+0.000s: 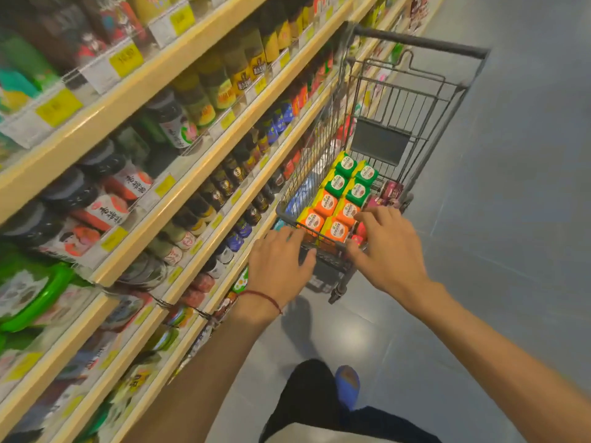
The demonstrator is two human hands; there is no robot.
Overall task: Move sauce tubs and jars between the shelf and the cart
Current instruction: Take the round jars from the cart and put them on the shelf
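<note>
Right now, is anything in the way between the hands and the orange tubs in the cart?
Nothing visible is. The cart is open on top, and the orange tubs sit uncovered just behind its near rim. The left hand and right hand are both at that rim, fingers spread, holding nothing.

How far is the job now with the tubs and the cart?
Done: the cart holds four green tubs and four orange tubs, packed in two columns. In hand: nothing; the left hand and right hand are open at the cart's near rim. Left: jars stand on the shelf; which way the goods go, I cannot tell.
</note>
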